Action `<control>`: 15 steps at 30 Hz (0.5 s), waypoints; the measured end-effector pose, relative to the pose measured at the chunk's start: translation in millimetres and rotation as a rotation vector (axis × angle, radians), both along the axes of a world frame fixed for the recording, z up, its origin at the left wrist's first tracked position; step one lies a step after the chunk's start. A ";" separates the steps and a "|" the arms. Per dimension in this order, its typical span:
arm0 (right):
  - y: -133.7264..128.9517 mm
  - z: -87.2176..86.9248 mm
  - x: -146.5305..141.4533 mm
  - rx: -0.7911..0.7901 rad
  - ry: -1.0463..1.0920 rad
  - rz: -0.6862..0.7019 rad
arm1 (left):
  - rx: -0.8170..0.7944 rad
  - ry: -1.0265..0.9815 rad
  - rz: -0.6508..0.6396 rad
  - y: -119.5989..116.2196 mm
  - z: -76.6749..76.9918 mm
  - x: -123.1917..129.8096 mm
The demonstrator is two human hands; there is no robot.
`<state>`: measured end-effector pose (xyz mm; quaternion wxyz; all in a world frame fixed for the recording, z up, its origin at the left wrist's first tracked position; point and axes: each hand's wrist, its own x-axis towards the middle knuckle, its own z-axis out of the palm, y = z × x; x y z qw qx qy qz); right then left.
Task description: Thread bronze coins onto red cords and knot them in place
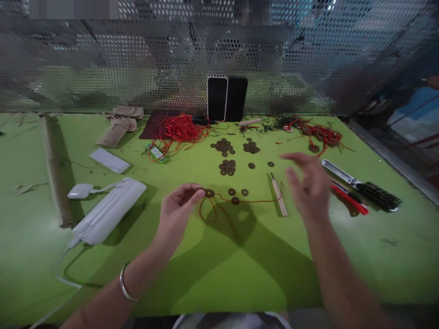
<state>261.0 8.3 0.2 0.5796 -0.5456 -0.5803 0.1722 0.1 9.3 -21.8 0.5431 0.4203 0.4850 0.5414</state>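
I see the left hand (178,203) pinching a holed bronze coin (209,193) between thumb and fingertips, just above the green table (192,269). A red cord (219,211) runs from that coin, looping below it and trailing right toward a wooden stick (279,197). The right hand (308,187) hovers open over the table, fingers spread and holding nothing (it is blurred). Two loose coins (238,195) lie just beside the pinched one. A red-handled cutter (348,196) rests right of the right hand.
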 end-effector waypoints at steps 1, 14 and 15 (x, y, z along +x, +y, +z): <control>-3.8 0.1 -20.1 -0.026 -0.108 0.139 | -0.008 0.014 -0.011 -1.5 0.1 1.4; -17.5 -8.5 -79.7 -0.332 -0.126 0.567 | 0.008 0.187 -0.157 -7.3 6.1 3.3; -17.7 -7.2 -78.0 -0.344 -0.146 0.587 | 0.025 0.214 -0.173 -7.1 5.7 3.0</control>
